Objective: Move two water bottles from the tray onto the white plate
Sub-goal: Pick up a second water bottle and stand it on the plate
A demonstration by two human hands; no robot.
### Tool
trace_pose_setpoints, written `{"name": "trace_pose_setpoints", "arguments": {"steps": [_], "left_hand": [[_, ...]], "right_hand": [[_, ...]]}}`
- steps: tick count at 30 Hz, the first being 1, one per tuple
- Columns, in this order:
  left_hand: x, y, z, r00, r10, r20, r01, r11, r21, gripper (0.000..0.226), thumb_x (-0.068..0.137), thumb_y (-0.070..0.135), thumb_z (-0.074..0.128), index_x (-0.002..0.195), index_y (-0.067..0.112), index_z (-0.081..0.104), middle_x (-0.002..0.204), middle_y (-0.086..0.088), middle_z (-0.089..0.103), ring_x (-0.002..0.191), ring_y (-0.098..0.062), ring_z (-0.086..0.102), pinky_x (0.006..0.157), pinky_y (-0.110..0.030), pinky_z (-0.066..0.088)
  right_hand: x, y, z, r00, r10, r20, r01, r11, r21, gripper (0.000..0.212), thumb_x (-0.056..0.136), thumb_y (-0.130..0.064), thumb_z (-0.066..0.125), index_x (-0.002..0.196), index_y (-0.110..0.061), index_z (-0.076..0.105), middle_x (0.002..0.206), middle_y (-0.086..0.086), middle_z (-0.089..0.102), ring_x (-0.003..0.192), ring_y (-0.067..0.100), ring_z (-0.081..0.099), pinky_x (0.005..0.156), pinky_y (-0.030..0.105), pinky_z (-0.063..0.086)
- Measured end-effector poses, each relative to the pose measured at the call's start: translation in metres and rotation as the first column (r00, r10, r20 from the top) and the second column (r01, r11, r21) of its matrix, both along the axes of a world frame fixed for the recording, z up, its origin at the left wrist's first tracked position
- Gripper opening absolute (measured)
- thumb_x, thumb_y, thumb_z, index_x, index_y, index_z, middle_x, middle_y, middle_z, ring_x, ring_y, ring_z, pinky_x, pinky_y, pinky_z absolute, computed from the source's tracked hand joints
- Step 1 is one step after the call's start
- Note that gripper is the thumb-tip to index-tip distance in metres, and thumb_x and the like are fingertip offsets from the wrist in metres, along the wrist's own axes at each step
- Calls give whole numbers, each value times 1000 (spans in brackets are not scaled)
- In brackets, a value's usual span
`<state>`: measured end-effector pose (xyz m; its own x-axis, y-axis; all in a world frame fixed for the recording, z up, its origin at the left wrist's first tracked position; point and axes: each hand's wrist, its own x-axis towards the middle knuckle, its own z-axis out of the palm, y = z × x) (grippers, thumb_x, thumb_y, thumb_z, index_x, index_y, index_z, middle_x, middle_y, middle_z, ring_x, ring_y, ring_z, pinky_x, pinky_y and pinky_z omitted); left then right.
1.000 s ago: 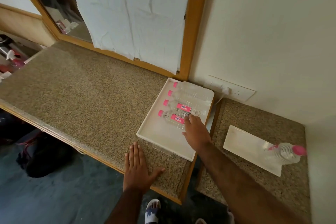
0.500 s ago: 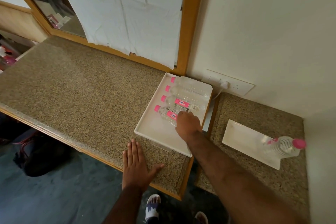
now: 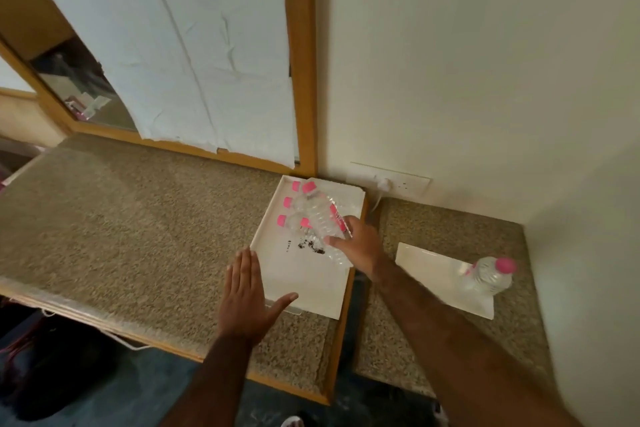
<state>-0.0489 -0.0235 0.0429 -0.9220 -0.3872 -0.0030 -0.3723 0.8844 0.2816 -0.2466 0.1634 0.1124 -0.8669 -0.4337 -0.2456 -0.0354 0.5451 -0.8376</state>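
Head view: the right hand [image 3: 360, 246] has its fingers closed around a water bottle [image 3: 320, 218], tilted above the tray [image 3: 304, 288]. One bottle [image 3: 486, 276] already stands on the white plate [image 3: 429, 267]. Next, carry this second one over. The left hand [image 3: 244, 295] lies flat and empty on the counter [image 3: 138, 218].

lifted bottle [image 3: 323, 222] blurred, label [image 3: 338, 222] unreadable

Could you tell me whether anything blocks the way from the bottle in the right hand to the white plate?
Nothing visible does. The right hand holds the bottle over the tray; the white plate lies right of it, its near part bare, one bottle on the plate standing at the far end.
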Motion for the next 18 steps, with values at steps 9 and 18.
{"name": "trace_pose_setpoints", "arguments": {"steps": [9, 18], "left_hand": [[-61, 96, 21, 933, -356, -55, 359, 932, 50, 122, 88, 93, 37, 165, 5, 0, 174, -16, -3, 161, -30, -4, 128, -45, 2], [-74, 187, -18, 870, -493, 8, 486, 860, 158, 130, 82, 100, 31, 164, 8, -8, 172, -12, -19, 159, -25, -17, 130, -45, -3]], "right_hand": [[-35, 106, 39, 974, -202, 104, 224, 924, -309, 49, 76, -15, 88, 117, -28, 65, 113, -6, 75, 106, 11, 70, 98, 45, 55], [-32, 171, -16, 957, -289, -6, 285, 946, -158, 60, 72, -4, 88, 123, -20, 60, 116, 5, 74, 106, 18, 70, 94, 38, 56]]}}
